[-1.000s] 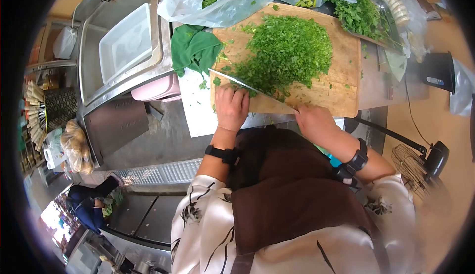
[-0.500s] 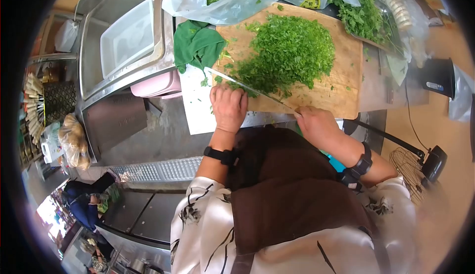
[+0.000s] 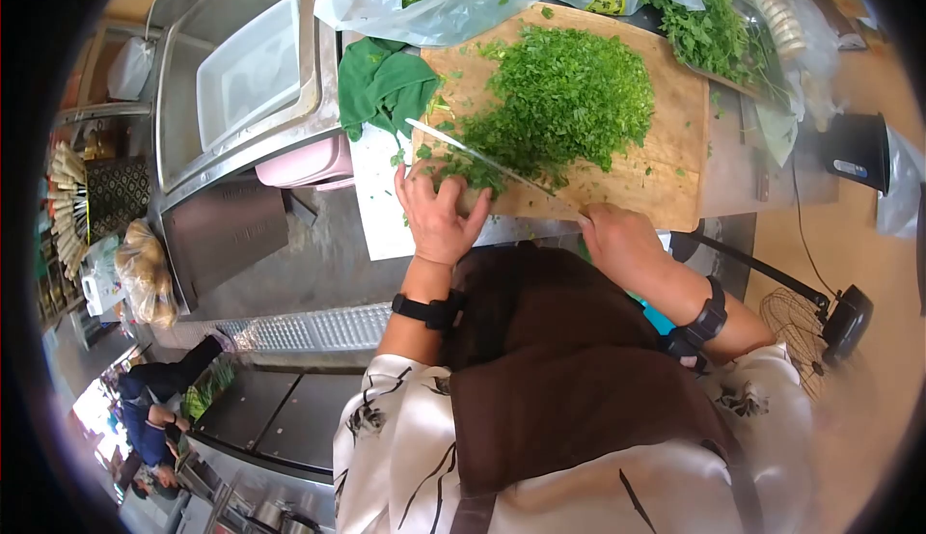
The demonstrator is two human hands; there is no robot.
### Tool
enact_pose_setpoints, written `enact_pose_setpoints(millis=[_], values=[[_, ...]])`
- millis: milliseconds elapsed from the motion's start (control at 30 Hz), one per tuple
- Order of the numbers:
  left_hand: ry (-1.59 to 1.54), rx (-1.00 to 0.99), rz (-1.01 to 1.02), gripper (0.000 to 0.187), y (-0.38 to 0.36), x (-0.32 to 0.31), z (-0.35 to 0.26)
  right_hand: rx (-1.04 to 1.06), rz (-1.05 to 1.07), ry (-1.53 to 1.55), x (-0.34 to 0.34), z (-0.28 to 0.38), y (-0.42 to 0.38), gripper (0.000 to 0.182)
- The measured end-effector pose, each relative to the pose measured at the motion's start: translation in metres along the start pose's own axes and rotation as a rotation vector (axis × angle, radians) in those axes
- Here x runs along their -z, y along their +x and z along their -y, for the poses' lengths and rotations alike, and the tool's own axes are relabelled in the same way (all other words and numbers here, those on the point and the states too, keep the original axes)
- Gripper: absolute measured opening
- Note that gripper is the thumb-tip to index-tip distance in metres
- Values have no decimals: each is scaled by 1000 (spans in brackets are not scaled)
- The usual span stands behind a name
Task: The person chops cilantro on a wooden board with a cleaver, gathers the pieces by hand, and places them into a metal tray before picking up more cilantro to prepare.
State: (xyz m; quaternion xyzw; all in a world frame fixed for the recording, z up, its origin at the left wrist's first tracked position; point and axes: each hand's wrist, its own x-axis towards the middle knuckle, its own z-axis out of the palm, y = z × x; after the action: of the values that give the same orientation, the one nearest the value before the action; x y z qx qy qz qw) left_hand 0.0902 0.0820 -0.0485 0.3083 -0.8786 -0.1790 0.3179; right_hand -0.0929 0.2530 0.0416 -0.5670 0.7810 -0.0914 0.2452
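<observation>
A heap of chopped green herbs (image 3: 579, 90) covers much of the wooden cutting board (image 3: 680, 187). My right hand (image 3: 619, 235), at the board's near edge, is closed round the handle of a knife (image 3: 477, 155); the handle itself is hidden. The blade points up and left across the near side of the heap. Close to the blade, at the near left corner of the board, my left hand (image 3: 436, 214) is open with its fingers spread, touching stray bits of herb. A green cloth (image 3: 386, 85) lies crumpled beyond it, against the board's left edge.
Clear plastic bags (image 3: 434, 18) with greens lie behind the board. A tray of uncut herbs (image 3: 709, 37) stands at back right. Left is a sink (image 3: 178, 100) holding a white tub (image 3: 251, 71). Another person (image 3: 149, 409) is at lower left.
My left hand has opened from curled fingers to spread ones, reaching slightly over the board's edge. The knife has shifted a little, its tip slightly right. The other person has shifted posture.
</observation>
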Motion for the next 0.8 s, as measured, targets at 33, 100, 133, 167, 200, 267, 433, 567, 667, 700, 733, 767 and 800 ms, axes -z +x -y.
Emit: enact_pose_setpoints(millis=[33, 100, 133, 167, 200, 267, 433, 567, 667, 700, 733, 767, 800], values=[[7, 11, 6, 33, 0, 0, -1, -26, 36, -30, -1, -4, 2, 21], [37, 68, 30, 36, 6, 1, -3, -57, 83, -72, 5, -5, 8, 20], [59, 122, 62, 37, 4, 4, -8, -69, 108, -77, 11, 0, 7, 20], [82, 176, 93, 38, 3, 6, -12, -78, 134, -83, 14, 3, 8, 19], [72, 186, 109, 35, 3, 3, -11, -70, 102, -91, 11, -1, 10, 19], [44, 207, 164, 30, -6, -4, -10, -71, 52, -97, 0, -10, 4, 19], [-48, 97, 84, 15, 5, -29, -3, -94, 8, -66, 9, -10, 8, 18], [-125, 118, 143, 11, 16, -33, -3, -127, 2, -47, 6, -15, 8, 18], [-213, 106, 115, 12, 13, -29, -3, -103, -47, -16, 16, -7, 3, 18], [-227, 110, 83, 13, 13, -26, -3, -83, -70, 14, 16, -4, 3, 18], [-241, 115, 54, 14, 12, -22, -6, -66, -90, 46, 14, -1, 1, 18], [-257, 115, 24, 15, 11, -20, -7, -52, -115, 77, 12, 2, 0, 18], [-281, 127, -4, 14, 10, -20, -7, -80, -24, 33, 9, 1, 2, 19]])
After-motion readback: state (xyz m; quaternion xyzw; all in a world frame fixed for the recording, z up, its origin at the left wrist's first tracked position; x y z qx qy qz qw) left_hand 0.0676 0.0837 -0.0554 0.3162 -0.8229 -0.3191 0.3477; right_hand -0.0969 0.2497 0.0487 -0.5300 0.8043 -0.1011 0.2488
